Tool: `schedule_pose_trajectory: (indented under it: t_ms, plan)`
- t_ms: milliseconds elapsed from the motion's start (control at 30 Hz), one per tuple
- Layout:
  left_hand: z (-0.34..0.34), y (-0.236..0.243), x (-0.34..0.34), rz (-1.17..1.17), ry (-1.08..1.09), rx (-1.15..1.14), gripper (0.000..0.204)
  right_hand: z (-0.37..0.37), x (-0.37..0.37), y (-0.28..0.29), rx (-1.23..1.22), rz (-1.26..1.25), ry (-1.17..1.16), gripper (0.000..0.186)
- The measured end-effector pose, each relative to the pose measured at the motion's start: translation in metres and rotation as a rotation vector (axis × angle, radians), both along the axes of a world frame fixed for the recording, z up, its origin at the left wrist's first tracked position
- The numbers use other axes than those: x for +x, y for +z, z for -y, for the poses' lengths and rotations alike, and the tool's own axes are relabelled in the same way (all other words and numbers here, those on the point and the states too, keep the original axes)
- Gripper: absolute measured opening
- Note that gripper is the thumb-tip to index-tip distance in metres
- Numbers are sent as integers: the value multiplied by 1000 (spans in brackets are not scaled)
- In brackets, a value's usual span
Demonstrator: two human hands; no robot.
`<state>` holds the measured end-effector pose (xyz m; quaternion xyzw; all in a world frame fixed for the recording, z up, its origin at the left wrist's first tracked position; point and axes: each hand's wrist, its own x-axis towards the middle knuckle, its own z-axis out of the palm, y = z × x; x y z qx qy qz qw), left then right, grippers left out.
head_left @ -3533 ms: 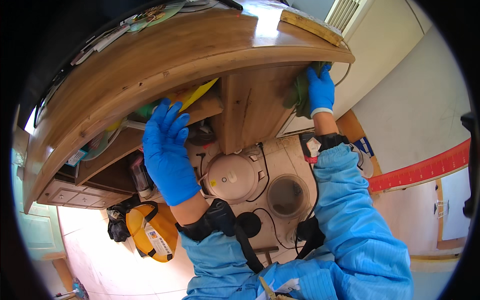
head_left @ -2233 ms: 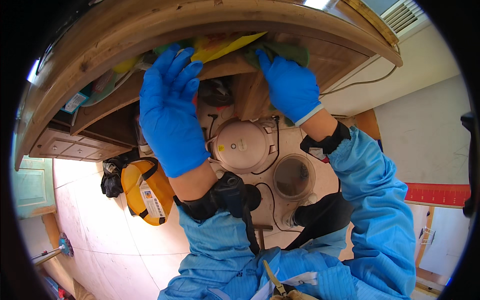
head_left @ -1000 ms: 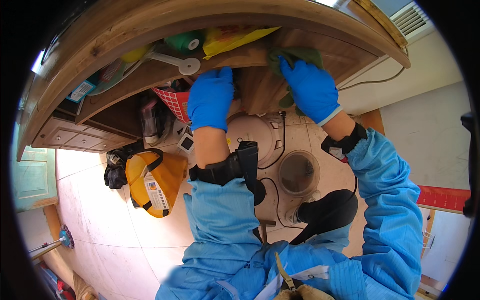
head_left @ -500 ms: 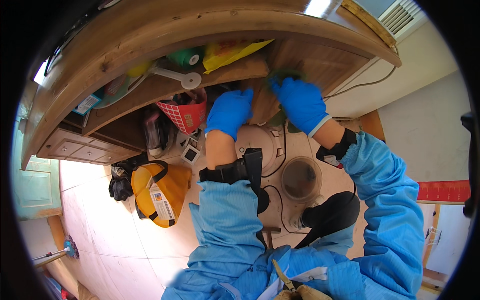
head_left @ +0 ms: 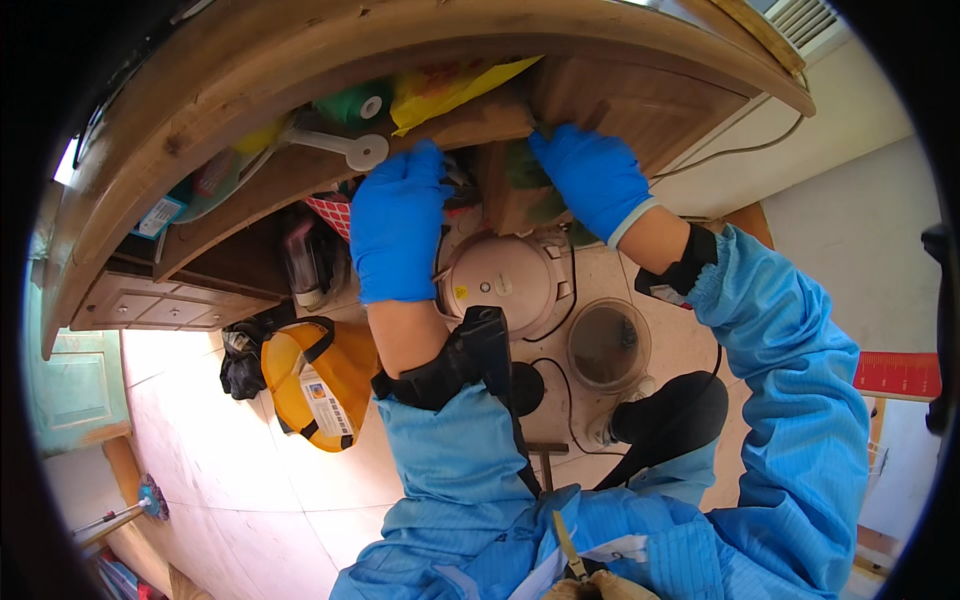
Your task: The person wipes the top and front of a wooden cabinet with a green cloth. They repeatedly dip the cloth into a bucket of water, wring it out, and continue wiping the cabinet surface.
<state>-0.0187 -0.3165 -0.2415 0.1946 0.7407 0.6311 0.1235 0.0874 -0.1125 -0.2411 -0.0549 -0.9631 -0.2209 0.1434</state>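
Observation:
My right hand (head_left: 592,180), in a blue glove, is closed on a dark green cloth (head_left: 525,168). The cloth hangs below the fingers, against the brown wooden cabinet door (head_left: 665,115). My left hand (head_left: 402,228), gloved the same way, is raised at the front edge of the cabinet shelf (head_left: 480,130). Its fingers are bent together; what they grip, if anything, is hidden. Close to its fingertips lies a white plastic piece with a round end (head_left: 366,152). Partly behind the left hand is a red-and-white checked bag (head_left: 330,212).
A yellow bag (head_left: 455,85) and a green container (head_left: 350,103) sit on the shelf. Below on the tiles stand a round pinkish appliance (head_left: 502,285) with a black cord and a clear round tub (head_left: 608,345). An orange bag (head_left: 315,385) lies left; the countertop edge (head_left: 430,38) overhangs.
My left hand has moved left and up, from beside the door to the shelf edge. My right hand has shifted slightly left with the cloth. The view has shifted a little.

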Motion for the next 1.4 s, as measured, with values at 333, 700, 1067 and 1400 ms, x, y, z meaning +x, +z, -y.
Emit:
schedule_pose_trajectory:
  t_ms: [333,700,1067,1400]
  plan:
    - [7,27,11,139,97,121,37,7,-12,-101,-289,379,-77,80]
    - [7,29,17,182,67,109,36,9,-8,-67,-32,327,-89,74]
    - [-45,11,51,357,-633,-292,57,10,145,8,-859,79,-318,59]
    - [-101,-30,68,-339,-307,-447,55,-37,248,-77,-1997,-676,-574,52]
